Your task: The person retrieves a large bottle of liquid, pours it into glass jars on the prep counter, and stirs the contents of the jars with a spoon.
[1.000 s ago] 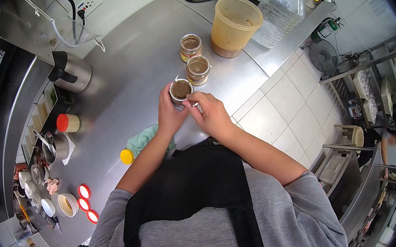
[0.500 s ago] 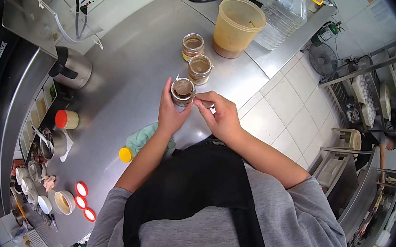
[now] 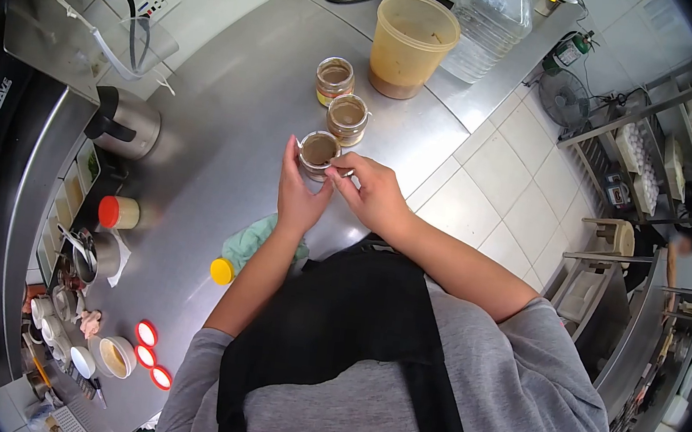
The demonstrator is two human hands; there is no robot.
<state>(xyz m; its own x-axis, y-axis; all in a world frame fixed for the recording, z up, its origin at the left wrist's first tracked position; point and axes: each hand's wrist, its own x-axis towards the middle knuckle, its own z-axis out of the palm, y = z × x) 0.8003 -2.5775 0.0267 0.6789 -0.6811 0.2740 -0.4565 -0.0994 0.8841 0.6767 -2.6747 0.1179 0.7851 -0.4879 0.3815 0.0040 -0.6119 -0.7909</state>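
Observation:
My left hand (image 3: 301,194) is wrapped round the near side of an open glass jar (image 3: 319,150) of brown paste on the steel counter. My right hand (image 3: 373,192) is closed in a pinch at the jar's right rim. Between its fingers is a thin metal utensil, seemingly a spoon (image 3: 346,173), mostly covered by the fingers; its tip cannot be made out. Just beyond stands a second open jar (image 3: 347,119) of brown paste, and behind that a third jar (image 3: 334,80), also lidless.
A tall yellowish plastic tub (image 3: 413,44) and a large clear bottle (image 3: 489,27) stand at the back. Leftward are a kettle (image 3: 124,122), a red-lidded jar (image 3: 118,212) and red-rimmed lids (image 3: 145,356). A green cloth (image 3: 251,241) and a yellow-capped container (image 3: 222,270) lie by my left forearm.
My right hand has shifted slightly left at the jar's rim, still pinching the utensil. The paste surface in the held jar looks more even. My left hand keeps its hold.

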